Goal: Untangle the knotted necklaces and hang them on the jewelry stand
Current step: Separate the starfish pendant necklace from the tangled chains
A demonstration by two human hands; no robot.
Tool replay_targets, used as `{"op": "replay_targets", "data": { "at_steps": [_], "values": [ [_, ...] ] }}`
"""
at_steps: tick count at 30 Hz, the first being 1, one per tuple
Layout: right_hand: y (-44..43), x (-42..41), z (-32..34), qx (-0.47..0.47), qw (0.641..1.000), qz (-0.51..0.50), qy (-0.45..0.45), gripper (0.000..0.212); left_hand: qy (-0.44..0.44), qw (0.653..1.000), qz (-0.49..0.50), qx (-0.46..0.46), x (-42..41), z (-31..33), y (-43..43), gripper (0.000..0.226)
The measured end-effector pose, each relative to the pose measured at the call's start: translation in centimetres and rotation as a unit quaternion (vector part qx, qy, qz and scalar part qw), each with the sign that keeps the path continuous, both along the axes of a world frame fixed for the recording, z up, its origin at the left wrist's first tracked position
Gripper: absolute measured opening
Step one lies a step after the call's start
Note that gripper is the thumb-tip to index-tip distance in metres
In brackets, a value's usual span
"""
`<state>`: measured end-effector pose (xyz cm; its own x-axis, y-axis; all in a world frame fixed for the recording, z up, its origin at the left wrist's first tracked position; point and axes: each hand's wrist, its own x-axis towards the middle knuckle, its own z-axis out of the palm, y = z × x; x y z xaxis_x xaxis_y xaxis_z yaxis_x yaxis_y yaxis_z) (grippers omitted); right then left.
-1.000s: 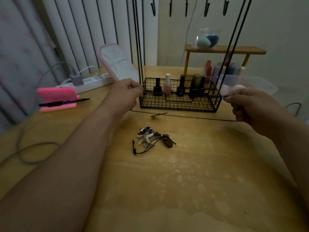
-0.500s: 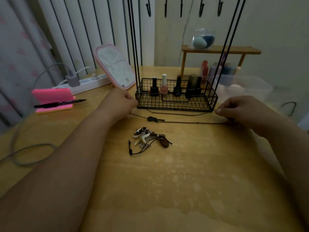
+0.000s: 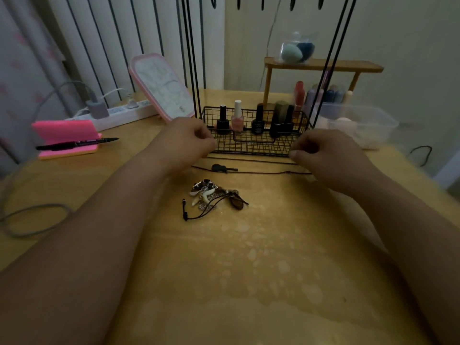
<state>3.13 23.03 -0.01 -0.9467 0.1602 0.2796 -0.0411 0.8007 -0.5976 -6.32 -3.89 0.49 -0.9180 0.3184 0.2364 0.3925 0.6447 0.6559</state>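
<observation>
A thin dark cord necklace (image 3: 261, 172) with a small dark pendant (image 3: 219, 168) lies stretched across the wooden table just in front of the black wire jewelry stand (image 3: 251, 148). My left hand (image 3: 185, 139) pinches its left end and my right hand (image 3: 321, 151) pinches its right end, both low by the stand's basket. Nearer to me sits a tangled pile of necklaces (image 3: 214, 199) with white tooth-shaped pendants, a brown pendant and a black cord. The stand's hooks (image 3: 263, 2) show at the top edge.
Nail polish bottles (image 3: 237, 118) stand in the stand's basket. A pink mirror (image 3: 163, 88) leans at the back left. A pink notepad with a pen (image 3: 67, 141), a power strip (image 3: 119, 113), a wooden shelf (image 3: 323, 67) and a clear plastic box (image 3: 361, 124) ring the table.
Both hands have come down from mid-air with the cord necklace, laying it on the table before the stand. The tangled pile has not moved.
</observation>
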Motion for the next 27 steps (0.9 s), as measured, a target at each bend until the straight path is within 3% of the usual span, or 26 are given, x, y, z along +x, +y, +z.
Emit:
{"op": "replay_targets", "data": {
  "at_steps": [9, 16, 20, 24, 27],
  "values": [
    [-5.6, 0.4, -1.0, 0.018, 0.986, 0.146, -0.079, 0.008, -0.030, 0.998, -0.045, 0.008, 3.0, 2.0, 0.5, 0.013],
    [-7.4, 1.7, -0.2, 0.011, 0.960, 0.232, -0.156, 0.037, -0.044, 0.999, -0.021, -0.001, 7.6, 0.6, -3.7, 0.007],
    [-9.6, 1.8, -0.2, 0.076, 0.959, 0.254, -0.102, 0.012, -0.021, 0.999, -0.039, -0.025, 9.4, -0.4, -4.0, 0.012],
    [-9.6, 1.4, 1.5, -0.085, 0.958, 0.247, -0.119, 0.019, 0.008, 0.998, -0.033, 0.047, 8.7, 0.4, -3.0, 0.007],
    [-8.9, 1.0, 2.7, -0.178, 0.959, 0.196, -0.102, 0.023, -0.032, 0.994, -0.049, 0.095, 7.1, 1.6, -1.9, 0.016]
  ]
}}
